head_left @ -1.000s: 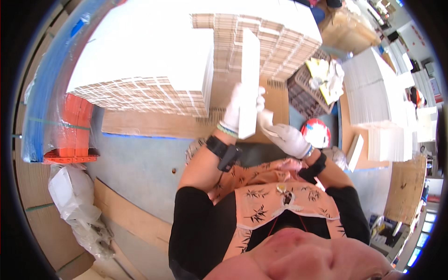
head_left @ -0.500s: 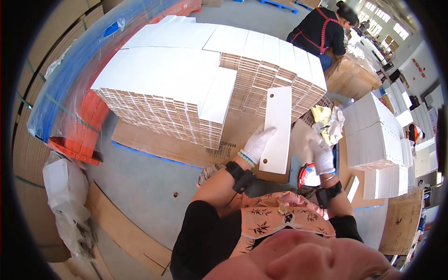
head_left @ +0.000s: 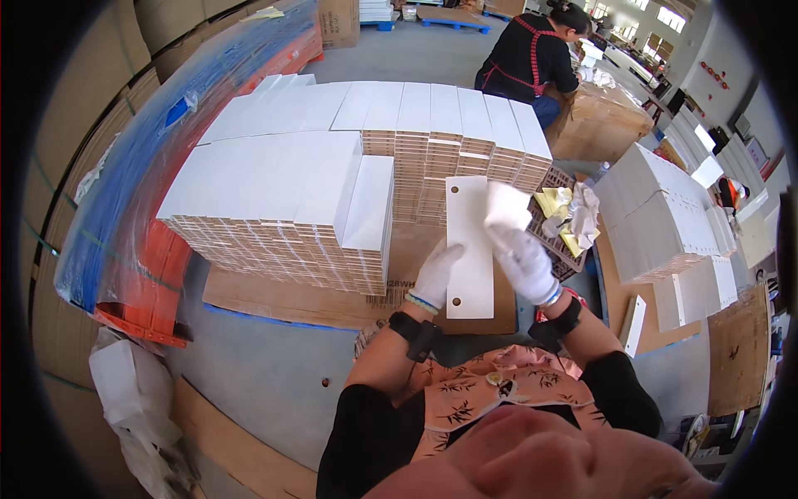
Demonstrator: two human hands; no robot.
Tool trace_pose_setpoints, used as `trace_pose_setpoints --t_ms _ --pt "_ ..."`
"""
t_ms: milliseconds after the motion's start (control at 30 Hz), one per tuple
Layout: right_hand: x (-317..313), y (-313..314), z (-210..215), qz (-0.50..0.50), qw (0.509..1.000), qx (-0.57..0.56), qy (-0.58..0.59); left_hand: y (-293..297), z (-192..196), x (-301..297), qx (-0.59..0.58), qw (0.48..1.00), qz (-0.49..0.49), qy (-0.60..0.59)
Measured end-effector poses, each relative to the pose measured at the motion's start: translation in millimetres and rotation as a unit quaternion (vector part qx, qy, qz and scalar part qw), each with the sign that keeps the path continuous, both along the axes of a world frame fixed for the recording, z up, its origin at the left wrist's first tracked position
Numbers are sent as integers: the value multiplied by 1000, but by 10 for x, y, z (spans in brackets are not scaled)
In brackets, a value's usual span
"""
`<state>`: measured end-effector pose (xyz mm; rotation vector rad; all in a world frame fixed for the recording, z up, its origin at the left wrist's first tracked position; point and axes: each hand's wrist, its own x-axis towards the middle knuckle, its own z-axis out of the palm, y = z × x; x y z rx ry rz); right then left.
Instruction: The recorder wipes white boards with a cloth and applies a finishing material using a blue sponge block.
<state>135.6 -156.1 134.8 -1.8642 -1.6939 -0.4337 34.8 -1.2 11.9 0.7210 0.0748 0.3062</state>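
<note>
My left hand (head_left: 436, 274), in a white glove, grips the left edge of a narrow white panel (head_left: 469, 266) that stands upright before me. The panel has one round hole near its top and one near its bottom. In my gloved right hand (head_left: 525, 264) is a folded white cloth (head_left: 507, 206), held against or just over the panel's upper right edge; whether they touch I cannot tell. Its fingers are partly hidden behind the cloth. Past the panel rises a large stack of white panels (head_left: 266, 179) with brown edges, resting on a cardboard sheet (head_left: 249, 291).
Right of my hand, a crate (head_left: 565, 270) holds crumpled yellow and white cloths (head_left: 573, 212). More white panels (head_left: 657, 216) are stacked at the right. Wrapped blue and red-orange beams (head_left: 158, 200) lie left. A co-worker (head_left: 532, 62) bends over a brown carton (head_left: 603, 125) at the back.
My right hand has moved left and up, bringing the cloth to the panel's upper right edge. The panel, still in my left hand, now stands straighter. The head view has shifted slightly.
</note>
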Motion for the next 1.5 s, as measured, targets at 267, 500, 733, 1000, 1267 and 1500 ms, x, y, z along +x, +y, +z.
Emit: trace_pose_setpoints --t_ms 267,500,733,1000,1267,1500 --pt "-387 -35 -388 82 995 -50 -1 -158 -83 -62 -151 966 -163 -132" --pt "191 225 -284 -50 998 47 -6 -244 161 -192 -135 973 -180 -40" --pt "198 347 -488 -34 979 55 -192 -112 7 -188 52 985 -162 30" --pt "-43 383 -632 9 1000 -5 -20 -128 2 -221 -61 994 -71 56" --pt "-713 -267 -1108 167 951 -246 81 88 72 -118 -131 991 -12 -12" --pt "-149 -836 -1606 27 925 -310 217 63 536 37 -44 994 92 -50"
